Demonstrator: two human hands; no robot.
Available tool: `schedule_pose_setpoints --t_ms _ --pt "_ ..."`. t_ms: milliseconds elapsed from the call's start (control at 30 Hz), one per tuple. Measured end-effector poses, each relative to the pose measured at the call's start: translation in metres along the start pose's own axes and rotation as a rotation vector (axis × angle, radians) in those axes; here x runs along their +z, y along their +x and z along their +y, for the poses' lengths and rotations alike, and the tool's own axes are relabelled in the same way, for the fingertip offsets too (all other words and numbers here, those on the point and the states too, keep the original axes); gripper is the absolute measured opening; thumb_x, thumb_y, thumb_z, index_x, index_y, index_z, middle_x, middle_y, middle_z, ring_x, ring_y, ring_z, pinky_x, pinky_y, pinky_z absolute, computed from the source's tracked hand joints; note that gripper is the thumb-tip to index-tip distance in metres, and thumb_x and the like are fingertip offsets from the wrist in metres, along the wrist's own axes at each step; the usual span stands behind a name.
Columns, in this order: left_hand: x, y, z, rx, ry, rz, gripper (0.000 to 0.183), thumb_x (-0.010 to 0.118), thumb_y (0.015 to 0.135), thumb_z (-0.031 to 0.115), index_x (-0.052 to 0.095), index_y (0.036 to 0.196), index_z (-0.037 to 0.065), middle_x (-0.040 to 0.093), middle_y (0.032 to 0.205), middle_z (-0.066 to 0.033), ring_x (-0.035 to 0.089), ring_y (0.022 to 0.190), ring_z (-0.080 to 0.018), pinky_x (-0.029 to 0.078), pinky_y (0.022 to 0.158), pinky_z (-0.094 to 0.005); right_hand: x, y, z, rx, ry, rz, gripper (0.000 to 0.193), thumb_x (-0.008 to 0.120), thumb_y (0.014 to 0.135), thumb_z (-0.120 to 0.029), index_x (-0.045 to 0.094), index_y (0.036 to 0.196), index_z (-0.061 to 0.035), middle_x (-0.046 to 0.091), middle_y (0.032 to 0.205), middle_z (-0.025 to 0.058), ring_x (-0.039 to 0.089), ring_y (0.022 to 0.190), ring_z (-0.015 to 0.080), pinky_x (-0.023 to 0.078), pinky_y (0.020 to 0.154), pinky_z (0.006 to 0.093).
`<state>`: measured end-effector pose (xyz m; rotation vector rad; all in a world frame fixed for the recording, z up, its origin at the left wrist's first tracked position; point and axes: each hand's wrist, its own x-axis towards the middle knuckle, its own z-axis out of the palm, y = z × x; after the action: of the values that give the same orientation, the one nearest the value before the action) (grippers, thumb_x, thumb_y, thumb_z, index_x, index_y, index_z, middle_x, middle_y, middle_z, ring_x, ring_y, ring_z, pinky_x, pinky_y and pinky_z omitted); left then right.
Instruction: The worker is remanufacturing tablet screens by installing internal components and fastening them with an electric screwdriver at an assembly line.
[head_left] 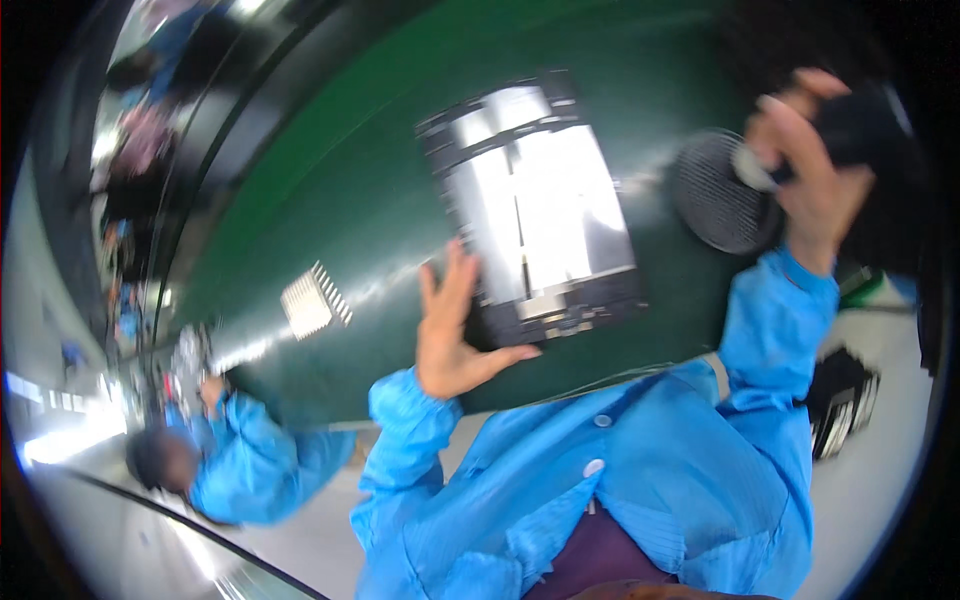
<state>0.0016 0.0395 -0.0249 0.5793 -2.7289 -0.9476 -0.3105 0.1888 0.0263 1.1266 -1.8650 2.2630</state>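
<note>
**Flat device [575, 215] at a partway stage, as we judge it**

We see the device just right of the left hand [450, 335], on the green tabletop [370, 190]. That hand is open, fingers spread by the device's left edge and thumb along its near edge; we cannot tell whether it presses. Well to its right, the right hand [815, 175] is curled and blurred. Its fingertips are at a pale round piece [748, 168] over a dark mesh disc [705, 200]; we cannot tell whether they grip it. Left of the left hand, well apart, lies a cream ribbed piece [308, 305]. Shiny silver panels sit within the device's black frame, and we see no cover over them. How much is left, we cannot tell.
</note>
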Motion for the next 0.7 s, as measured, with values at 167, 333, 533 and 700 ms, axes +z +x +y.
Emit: schedule_pose_setpoints --t_ms 167,333,533,700 --pt "0.022 -0.001 0.006 0.005 -0.028 0.065 0.105 0.078 0.060 0.045 0.023 0.138 0.001 0.023 0.142 -0.0246 0.019 0.134 -0.0351 0.004 0.105 -0.0570 -0.037 0.001 0.019 0.113 0.116 -0.158 0.014 0.048 0.086 -0.007 0.056 0.084 0.0036 0.044 0.067 0.0049 0.046 0.066 0.0157 0.039 0.072 0.0298" --pt "-0.015 -0.013 -0.012 -0.100 -0.213 0.212 0.068 0.078 0.064 0.031 0.052 0.117 -0.003 0.042 0.129 -0.0259 0.041 0.120 -0.0383 0.031 0.102 -0.0460 -0.020 0.005 0.015 -0.033 -0.045 -0.348 0.014 0.046 0.088 -0.008 0.053 0.077 -0.0028 0.040 0.065 0.0045 0.043 0.063 0.0158 0.037 0.063 0.0281" --pt "-0.040 -0.042 -0.060 -0.413 0.547 0.446 0.054 0.069 0.076 0.024 0.050 0.115 -0.007 0.044 0.126 -0.0278 0.040 0.118 -0.0422 0.033 0.098 -0.0441 -0.017 -0.003 0.013 -0.004 -0.071 -0.317 0.016 0.046 0.087 -0.008 0.049 0.072 -0.0048 0.039 0.063 0.0044 0.045 0.062 0.0156 0.037 0.060 0.0274" --pt "-0.014 -0.033 -0.023 -0.504 0.573 0.378 0.060 0.061 0.081 0.035 0.047 0.118 -0.010 0.040 0.128 -0.0305 0.037 0.120 -0.0442 0.031 0.099 -0.0446 -0.008 0.001 0.003 0.007 -0.128 -0.415 0.022 0.046 0.087 -0.012 0.047 0.066 -0.0061 0.039 0.061 0.0038 0.046 0.062 0.0159 0.036 0.061 0.0275"
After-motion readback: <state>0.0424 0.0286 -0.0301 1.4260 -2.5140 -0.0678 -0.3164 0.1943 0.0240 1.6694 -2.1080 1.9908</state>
